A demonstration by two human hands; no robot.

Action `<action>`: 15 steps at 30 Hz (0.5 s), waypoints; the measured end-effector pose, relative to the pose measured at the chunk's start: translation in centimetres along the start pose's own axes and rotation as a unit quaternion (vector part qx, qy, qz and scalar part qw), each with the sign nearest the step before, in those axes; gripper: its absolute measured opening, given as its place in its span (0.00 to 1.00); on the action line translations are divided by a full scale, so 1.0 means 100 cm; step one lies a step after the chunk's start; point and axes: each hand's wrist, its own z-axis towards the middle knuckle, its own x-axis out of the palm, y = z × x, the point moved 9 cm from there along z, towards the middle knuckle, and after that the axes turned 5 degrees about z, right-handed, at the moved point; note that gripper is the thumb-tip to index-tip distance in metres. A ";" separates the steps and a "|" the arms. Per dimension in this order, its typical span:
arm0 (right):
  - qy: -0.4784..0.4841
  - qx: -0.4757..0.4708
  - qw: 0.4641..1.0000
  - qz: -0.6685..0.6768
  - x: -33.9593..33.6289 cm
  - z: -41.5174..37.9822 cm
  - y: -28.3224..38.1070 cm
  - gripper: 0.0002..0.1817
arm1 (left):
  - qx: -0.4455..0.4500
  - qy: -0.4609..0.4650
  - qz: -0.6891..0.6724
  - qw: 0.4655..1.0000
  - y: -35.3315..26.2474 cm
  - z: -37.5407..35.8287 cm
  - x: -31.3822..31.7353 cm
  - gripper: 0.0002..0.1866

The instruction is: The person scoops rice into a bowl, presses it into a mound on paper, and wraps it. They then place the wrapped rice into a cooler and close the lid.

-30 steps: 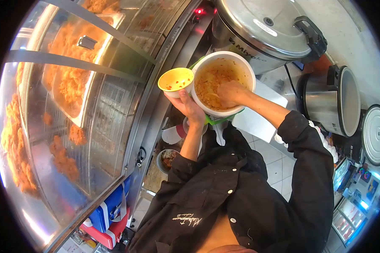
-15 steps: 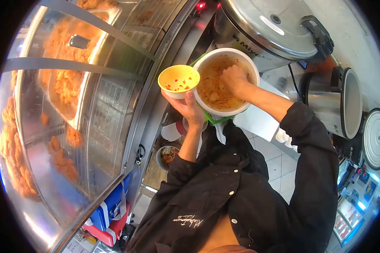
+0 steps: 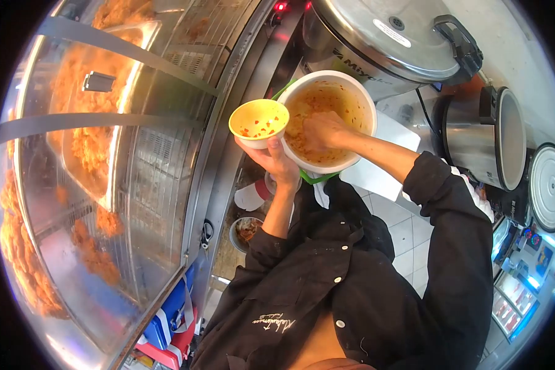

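My left hand (image 3: 276, 161) is wrapped round the underside of a small paper bowl (image 3: 259, 117), white outside and yellow inside, with bits of red-orange food on its inner wall. Just right of it is a round white tub (image 3: 369, 114) holding a yellow-orange mash with red flecks. My right hand (image 3: 325, 131) reaches down inside this tub, its fingers curled into the mash. Whatever those fingers hold is hidden. The bowl sits close against the tub's left rim.
A glass display case (image 3: 160, 154) with fried food fills the left. A large steel rice cooker (image 3: 382, 43) stands behind the tub, and an open steel pot (image 3: 484, 139) at the right. Below my left wrist lies a bowl of scraps (image 3: 246, 231).
My right hand has moved left and down inside the tub, nearer the paper bowl. My left hand still holds the bowl almost in place, tipped slightly differently. The camera view has shifted a little.
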 end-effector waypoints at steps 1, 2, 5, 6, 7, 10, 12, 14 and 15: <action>-0.002 0.002 1.000 0.001 -0.004 0.000 0.001 0.11 | -0.004 -0.002 0.003 1.000 0.001 -0.001 0.000 0.49; -0.012 -0.002 1.000 -0.001 -0.009 -0.001 0.003 0.10 | -0.008 -0.005 0.005 1.000 0.003 -0.001 -0.001 0.49; -0.059 -0.035 0.998 0.017 -0.015 -0.005 0.004 0.08 | -0.007 -0.005 0.029 1.000 0.007 -0.002 -0.007 0.50; -0.092 -0.064 0.993 0.038 -0.018 -0.007 0.006 0.07 | -0.006 -0.004 0.030 1.000 0.007 -0.002 -0.006 0.50; -0.093 -0.065 0.993 0.039 -0.014 -0.008 0.004 0.07 | -0.004 -0.002 0.027 1.000 0.006 -0.001 -0.006 0.50; -0.094 -0.048 0.994 0.034 -0.011 -0.016 -0.005 0.07 | -0.007 -0.003 0.012 1.000 0.010 -0.002 -0.007 0.50; -0.116 -0.064 0.989 0.065 -0.022 -0.028 -0.007 0.07 | -0.013 -0.005 0.002 1.000 0.012 -0.002 -0.008 0.51; -0.096 -0.048 0.992 0.066 -0.031 -0.036 -0.009 0.07 | -0.021 -0.002 0.002 1.000 0.013 -0.002 -0.009 0.51; -0.077 -0.032 0.994 0.067 -0.034 -0.041 -0.012 0.08 | -0.019 -0.002 0.002 1.000 0.013 -0.001 -0.013 0.51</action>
